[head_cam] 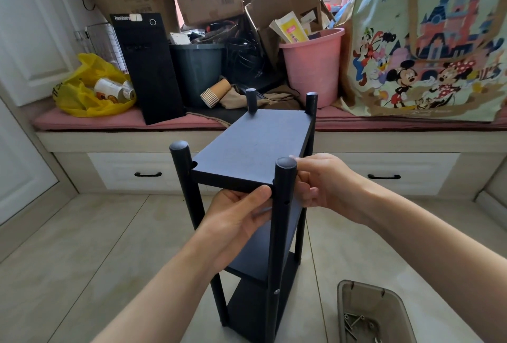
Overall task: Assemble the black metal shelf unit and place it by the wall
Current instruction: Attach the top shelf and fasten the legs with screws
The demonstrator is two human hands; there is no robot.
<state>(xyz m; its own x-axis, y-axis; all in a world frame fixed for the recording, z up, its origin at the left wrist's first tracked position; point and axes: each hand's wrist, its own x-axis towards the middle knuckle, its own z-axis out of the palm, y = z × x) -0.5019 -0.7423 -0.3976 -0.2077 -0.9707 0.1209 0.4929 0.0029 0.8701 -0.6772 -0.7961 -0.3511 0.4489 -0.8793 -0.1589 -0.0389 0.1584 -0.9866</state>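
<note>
The black shelf unit (255,145) stands upright on the tiled floor in the middle of the head view, with round posts at its corners and three boards visible. My left hand (236,219) holds the near edge of the top board from below, thumb on the board's front edge. My right hand (315,180) grips the near right post (284,186) just under its cap, fingers curled round it. An empty screw hole shows in that post below the top board.
A grey plastic tray (406,301) with several screws lies on the floor at the lower right. Behind the shelf runs a window bench with drawers (148,175), piled with a black computer tower (148,68), a pink bucket (312,65), cardboard boxes and a cartoon-print bag (428,49).
</note>
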